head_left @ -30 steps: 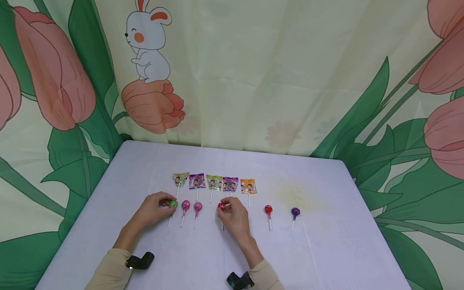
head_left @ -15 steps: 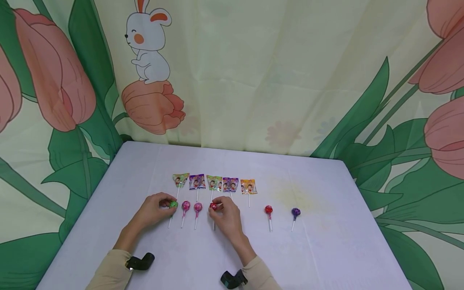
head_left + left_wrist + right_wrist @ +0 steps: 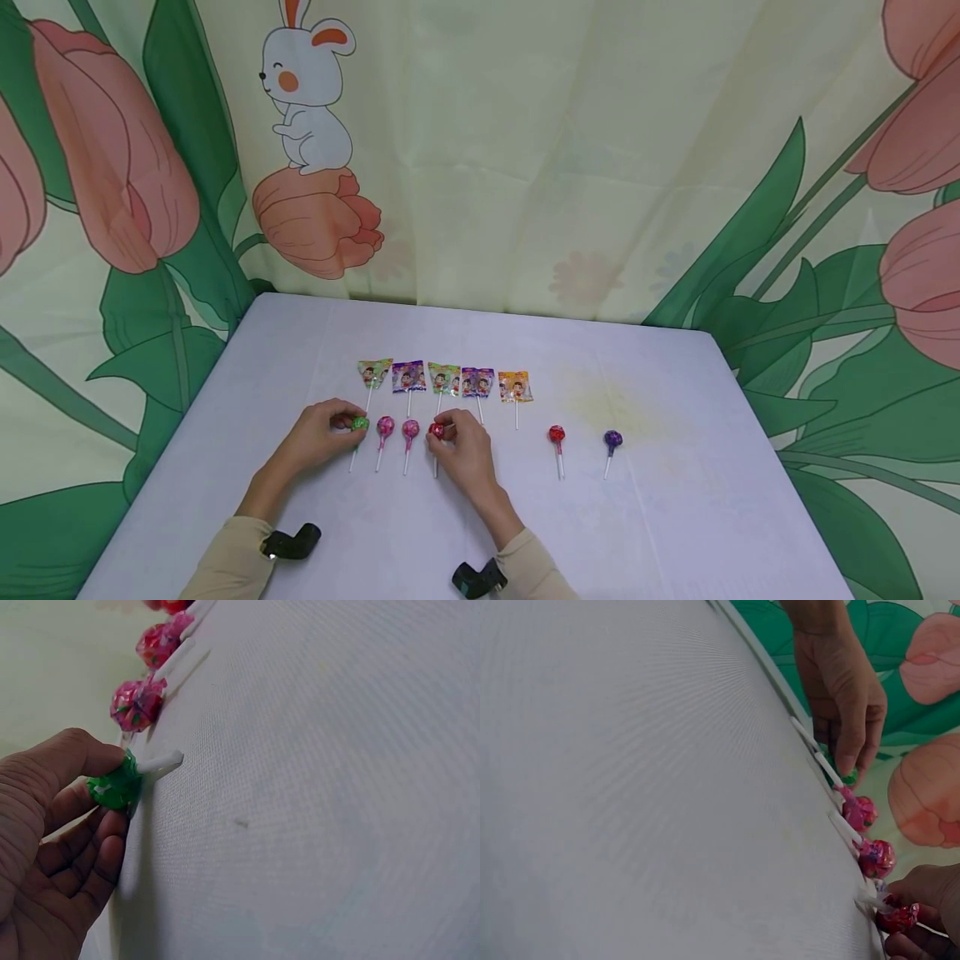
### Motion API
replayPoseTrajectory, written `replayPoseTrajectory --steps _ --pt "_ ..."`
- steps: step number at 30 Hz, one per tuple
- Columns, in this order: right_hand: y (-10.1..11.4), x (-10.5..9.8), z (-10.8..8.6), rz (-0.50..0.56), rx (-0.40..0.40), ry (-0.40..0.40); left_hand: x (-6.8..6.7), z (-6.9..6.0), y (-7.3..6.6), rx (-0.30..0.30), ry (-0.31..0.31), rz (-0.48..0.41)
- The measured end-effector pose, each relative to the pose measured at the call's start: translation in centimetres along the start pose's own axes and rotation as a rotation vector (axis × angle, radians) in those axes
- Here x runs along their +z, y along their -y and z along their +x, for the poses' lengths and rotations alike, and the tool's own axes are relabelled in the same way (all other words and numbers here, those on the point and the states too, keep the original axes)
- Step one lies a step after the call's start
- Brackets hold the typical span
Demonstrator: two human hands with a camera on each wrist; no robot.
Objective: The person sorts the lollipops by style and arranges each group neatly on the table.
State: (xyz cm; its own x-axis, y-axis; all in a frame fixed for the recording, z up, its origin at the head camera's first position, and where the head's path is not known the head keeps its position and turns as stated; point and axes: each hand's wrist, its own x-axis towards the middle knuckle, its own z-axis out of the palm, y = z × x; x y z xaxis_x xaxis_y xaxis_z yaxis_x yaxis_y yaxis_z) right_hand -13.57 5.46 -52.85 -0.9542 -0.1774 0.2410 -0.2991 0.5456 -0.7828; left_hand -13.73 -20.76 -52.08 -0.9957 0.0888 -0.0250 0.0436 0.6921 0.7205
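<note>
My left hand (image 3: pixel 324 433) pinches the head of a green lollipop (image 3: pixel 112 787) between thumb and fingers, at the left end of the front row. Two pink lollipops (image 3: pixel 385 426) (image 3: pixel 410 428) lie side by side to its right, sticks toward me. Just past them my right hand (image 3: pixel 467 454) holds a red lollipop (image 3: pixel 898 918) by its wrapped head, its stick pointing the same way. Farther right lie another red lollipop (image 3: pixel 556 434) and a purple lollipop (image 3: pixel 612 438), apart from each other and untouched.
Behind the front row, several bagged lollipops (image 3: pixel 444 379) with green, purple and orange wrappers lie in a line. The white-covered table (image 3: pixel 660 517) reaches back to a curtain (image 3: pixel 510 167) printed with a rabbit and tulips.
My right hand has slid left with the red lollipop, bringing it close beside the nearer pink one. The left hand has stayed on the green lollipop.
</note>
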Motion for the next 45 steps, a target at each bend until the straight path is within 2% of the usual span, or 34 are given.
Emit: replayPoseTrajectory --steps 19,28,32,45 --pt "-0.1 -0.4 -0.1 -0.032 0.005 -0.031 0.0 -0.2 -0.2 0.013 -0.003 -0.004" --pt "0.3 -1.6 -0.4 -0.057 0.028 -0.06 0.0 -0.1 -0.1 0.009 -0.008 -0.007" --pt "0.1 -2.2 -0.6 -0.067 0.008 -0.083 0.0 -0.1 -0.1 0.0 -0.006 -0.009" --pt "-1.2 -3.5 -1.5 -0.077 0.038 -0.132 0.1 -0.1 -0.1 -0.005 -0.01 0.0"
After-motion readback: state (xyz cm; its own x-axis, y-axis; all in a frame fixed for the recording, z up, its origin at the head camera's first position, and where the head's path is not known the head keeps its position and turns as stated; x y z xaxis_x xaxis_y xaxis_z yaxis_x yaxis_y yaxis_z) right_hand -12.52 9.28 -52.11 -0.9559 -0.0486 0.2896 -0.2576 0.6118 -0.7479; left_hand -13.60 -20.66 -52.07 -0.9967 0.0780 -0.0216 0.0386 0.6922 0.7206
